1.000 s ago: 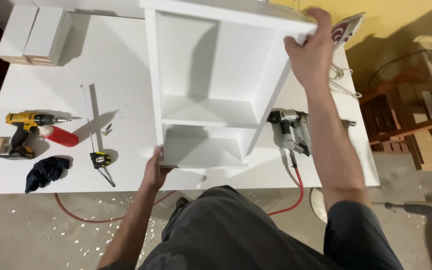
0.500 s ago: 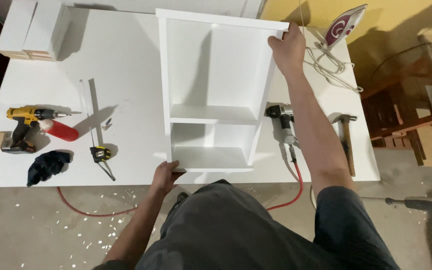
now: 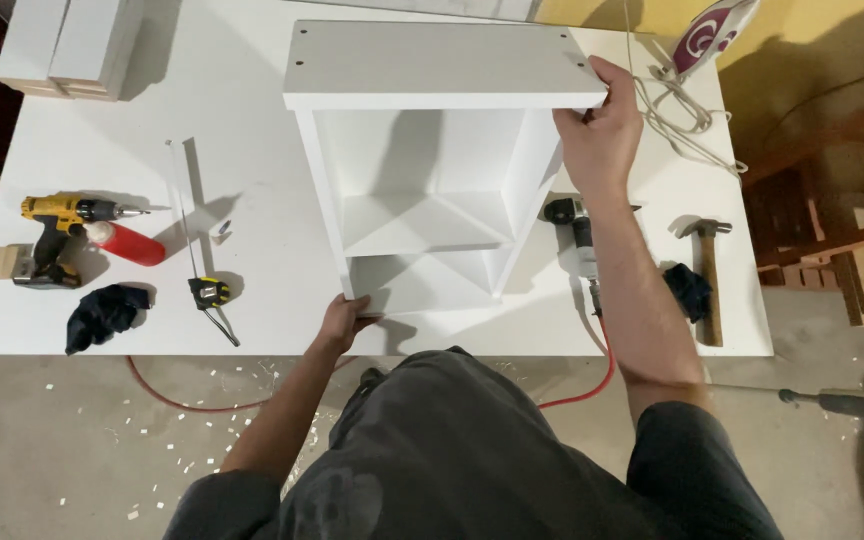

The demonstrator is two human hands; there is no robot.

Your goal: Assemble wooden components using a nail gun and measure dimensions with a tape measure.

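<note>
The big white worktop (image 3: 252, 130) is carrying everything here, and sitting in the middle of it is a white shelf unit (image 3: 432, 180), standing with its open front facing up toward the person. It's looking pretty much put together already: top panel on, both sides on, one inner shelf in place. What's left, I'd guess, is finishing stuff, but I can't tell from here.

The right hand (image 3: 602, 135) is gripping the far right corner of the top panel, fingers wrapped over the edge. The left hand (image 3: 345, 320) is closing its fingers on the near left bottom corner.

Around it: white boards (image 3: 67, 45) stacked at the far left, an iron (image 3: 717, 35) far right with its cord trailing, a power tool (image 3: 577, 240) just right of the unit with a red cable, a hammer (image 3: 707, 275), a yellow drill (image 3: 57, 225) on the left, a dark rag (image 3: 102, 312) and a tape measure (image 3: 210, 293). That power tool is lying really close to the unit's right side.
</note>
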